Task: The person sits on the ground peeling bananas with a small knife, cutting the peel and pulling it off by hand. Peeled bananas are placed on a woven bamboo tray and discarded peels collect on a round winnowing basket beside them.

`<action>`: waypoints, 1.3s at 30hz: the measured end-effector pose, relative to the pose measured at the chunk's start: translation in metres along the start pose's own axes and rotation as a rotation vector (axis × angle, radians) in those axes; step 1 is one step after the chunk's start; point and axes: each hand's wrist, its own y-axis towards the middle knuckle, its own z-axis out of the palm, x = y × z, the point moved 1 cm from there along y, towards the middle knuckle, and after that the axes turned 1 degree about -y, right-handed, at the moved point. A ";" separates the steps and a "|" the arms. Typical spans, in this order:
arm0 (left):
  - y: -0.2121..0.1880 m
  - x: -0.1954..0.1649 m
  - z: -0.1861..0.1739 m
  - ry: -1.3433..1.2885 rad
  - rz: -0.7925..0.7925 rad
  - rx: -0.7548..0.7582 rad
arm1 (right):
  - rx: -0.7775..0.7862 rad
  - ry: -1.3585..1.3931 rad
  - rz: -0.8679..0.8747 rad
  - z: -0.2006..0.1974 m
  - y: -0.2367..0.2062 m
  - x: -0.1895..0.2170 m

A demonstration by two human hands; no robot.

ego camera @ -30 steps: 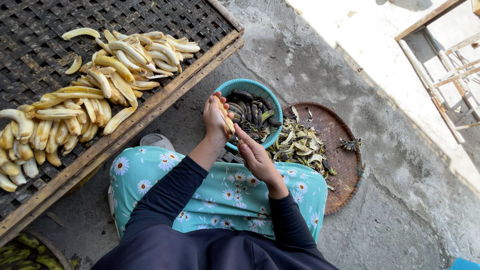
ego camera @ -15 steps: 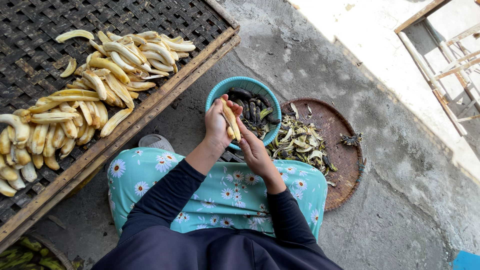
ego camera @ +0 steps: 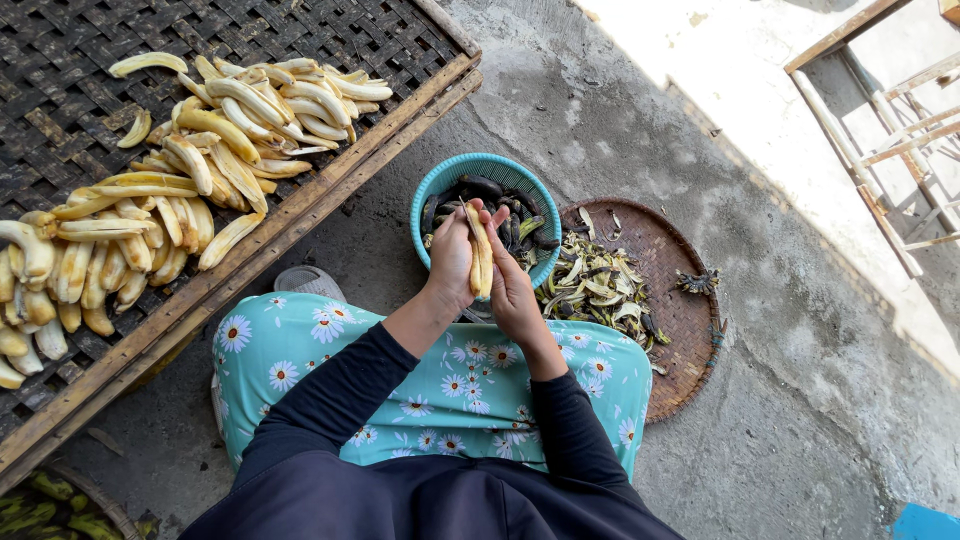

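A pale yellow peeled banana (ego camera: 480, 250) stands upright, clamped between the left hand (ego camera: 451, 258) and right hand (ego camera: 511, 285). Just beyond them sits a teal basket (ego camera: 440, 190) of dark bananas, on rough grey concrete floor (ego camera: 790, 400).

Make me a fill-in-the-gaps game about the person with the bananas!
1. Both hands, left hand and right hand, hold one peeled ____ over the bowl.
2. The bowl of dark unpeeled bananas is coloured ____.
3. The empty peels lie on a round woven ____ beside the bowl.
4. The peeled bananas are spread on a woven rack with a ____ frame.

Missing words: banana; blue; tray; wooden
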 end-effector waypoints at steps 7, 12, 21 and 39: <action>0.006 0.005 -0.014 0.096 -0.010 0.106 | -0.052 -0.248 0.010 -0.004 0.008 0.007; 0.041 0.008 -0.033 0.118 -0.193 0.249 | -0.143 -1.076 -0.017 -0.018 0.016 0.027; 0.089 -0.061 -0.064 0.154 -0.128 -0.427 | -0.439 -1.122 -0.056 -0.050 0.024 0.015; 0.101 -0.168 -0.063 2.014 0.861 -0.356 | -0.521 -0.726 0.043 -0.098 -0.004 -0.016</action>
